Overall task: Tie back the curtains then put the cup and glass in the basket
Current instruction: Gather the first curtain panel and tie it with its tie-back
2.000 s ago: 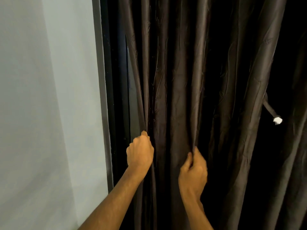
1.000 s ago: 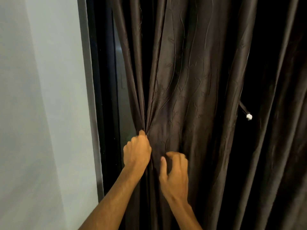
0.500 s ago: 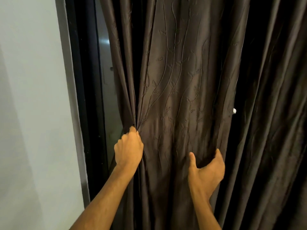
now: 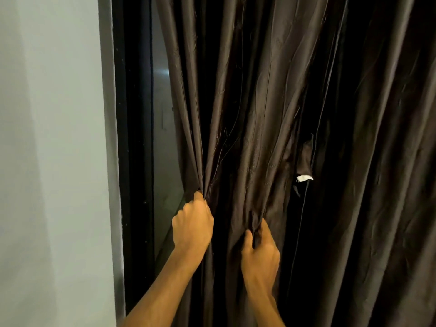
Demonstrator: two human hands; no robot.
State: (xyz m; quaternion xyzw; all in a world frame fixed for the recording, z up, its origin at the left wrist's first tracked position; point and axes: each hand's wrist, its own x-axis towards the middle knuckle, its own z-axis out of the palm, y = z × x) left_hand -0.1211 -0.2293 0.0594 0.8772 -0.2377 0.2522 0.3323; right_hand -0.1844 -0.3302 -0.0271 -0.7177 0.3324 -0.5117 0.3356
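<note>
One dark brown curtain [image 4: 259,90] hangs in folds above and around both hands, with a pale wall [image 4: 52,161] to their left. The left hand [image 4: 192,228] grips gathered folds in its fist. Just beside it, the right hand [image 4: 259,251] pinches one fold. A white-tipped strap [image 4: 305,159] dangles above the right hand, to its right.

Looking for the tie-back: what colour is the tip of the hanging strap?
White tip on a dark brown strap; head view.
</note>
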